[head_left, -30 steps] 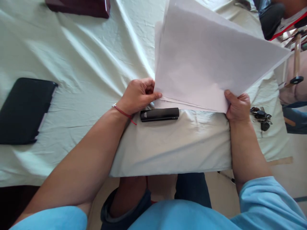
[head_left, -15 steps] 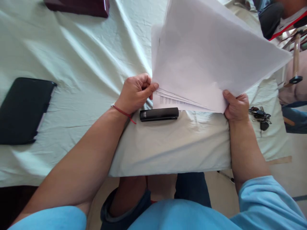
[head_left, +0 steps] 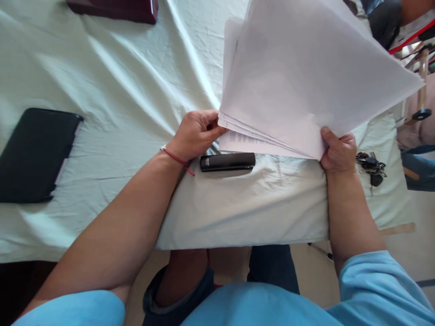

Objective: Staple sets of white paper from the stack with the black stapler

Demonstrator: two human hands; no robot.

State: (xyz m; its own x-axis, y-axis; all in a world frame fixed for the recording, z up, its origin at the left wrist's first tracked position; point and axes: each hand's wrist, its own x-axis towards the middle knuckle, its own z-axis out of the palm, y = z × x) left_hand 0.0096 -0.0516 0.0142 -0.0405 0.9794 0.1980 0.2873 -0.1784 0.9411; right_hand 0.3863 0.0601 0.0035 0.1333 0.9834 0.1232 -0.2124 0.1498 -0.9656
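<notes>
While fanned, papers (head_left: 299, 81) in hands (head_left: 195, 133)

Stapler (head_left: 227, 162) before papers (head_left: 299, 86)

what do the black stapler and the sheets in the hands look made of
Stapler: probably plastic, perhaps painted metal; smooth black casing with a soft sheen. Sheets: thin matte white paper, fanning and bending between the left hand and right hand.

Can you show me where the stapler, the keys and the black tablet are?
stapler (head_left: 227, 162), head view, middle of its black top.
keys (head_left: 370, 166), head view, middle of the bunch.
black tablet (head_left: 34, 154), head view, centre of its cover.
</notes>
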